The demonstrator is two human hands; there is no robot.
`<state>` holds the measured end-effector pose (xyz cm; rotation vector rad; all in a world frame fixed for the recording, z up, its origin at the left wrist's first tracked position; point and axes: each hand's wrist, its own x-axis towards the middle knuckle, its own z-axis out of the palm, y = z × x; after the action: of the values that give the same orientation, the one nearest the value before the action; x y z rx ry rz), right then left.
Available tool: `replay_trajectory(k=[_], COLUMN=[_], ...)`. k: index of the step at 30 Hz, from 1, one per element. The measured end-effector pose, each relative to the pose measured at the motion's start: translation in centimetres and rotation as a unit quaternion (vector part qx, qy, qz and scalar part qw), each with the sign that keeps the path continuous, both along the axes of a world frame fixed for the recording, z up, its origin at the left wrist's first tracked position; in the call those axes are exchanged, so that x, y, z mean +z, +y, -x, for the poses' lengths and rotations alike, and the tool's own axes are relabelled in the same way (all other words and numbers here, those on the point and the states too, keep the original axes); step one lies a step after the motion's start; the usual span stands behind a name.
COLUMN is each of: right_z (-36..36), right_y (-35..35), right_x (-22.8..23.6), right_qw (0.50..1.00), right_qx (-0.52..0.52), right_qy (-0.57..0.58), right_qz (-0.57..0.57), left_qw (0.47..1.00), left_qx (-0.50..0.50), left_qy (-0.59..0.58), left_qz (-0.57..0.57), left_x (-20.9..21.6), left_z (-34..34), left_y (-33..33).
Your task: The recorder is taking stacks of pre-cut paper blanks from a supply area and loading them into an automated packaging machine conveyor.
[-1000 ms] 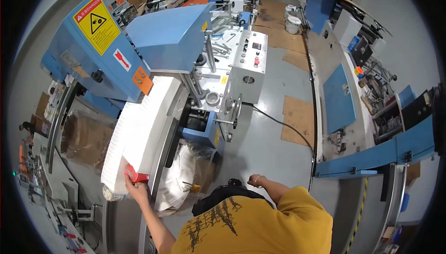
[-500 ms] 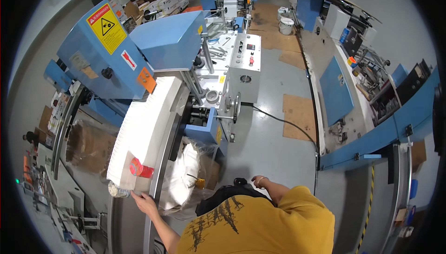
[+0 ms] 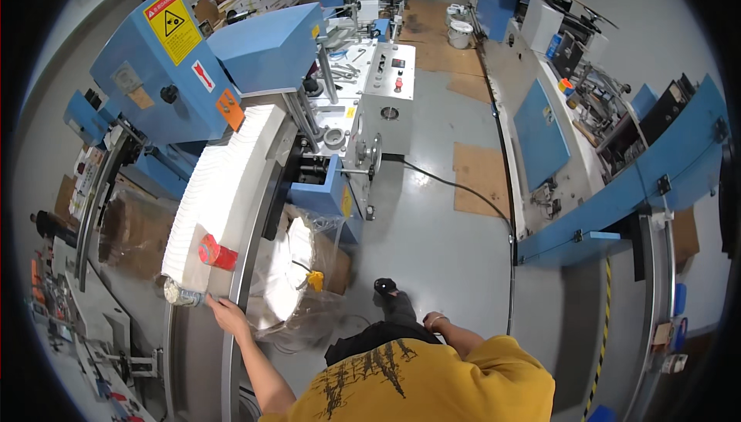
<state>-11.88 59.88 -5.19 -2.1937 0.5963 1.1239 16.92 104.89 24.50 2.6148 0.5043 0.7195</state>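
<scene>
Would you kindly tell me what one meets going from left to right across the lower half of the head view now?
Cylinder → left hand → yellow piece → shoe → right hand → striped tape.

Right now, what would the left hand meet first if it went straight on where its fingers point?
The left hand would probably meet the grey-blue cylinder with a cream end; its fingers may even touch it, though depth is unclear.
</scene>
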Motion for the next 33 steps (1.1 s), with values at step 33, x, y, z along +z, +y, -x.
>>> replay_trajectory(k=[33], right_z=[-1.8], right_y=[-7.4], right_x=[1.4], right_qw=[0.995], right_qx=[0.060], right_qy=[-0.009], right_qz=[0.082], left_qw=[0.998], left_qx=[0.050], left_qy=[0.021], left_qz=[-0.013], left_x=[0.2], left_z=[0.2], left_y=[-1.0])
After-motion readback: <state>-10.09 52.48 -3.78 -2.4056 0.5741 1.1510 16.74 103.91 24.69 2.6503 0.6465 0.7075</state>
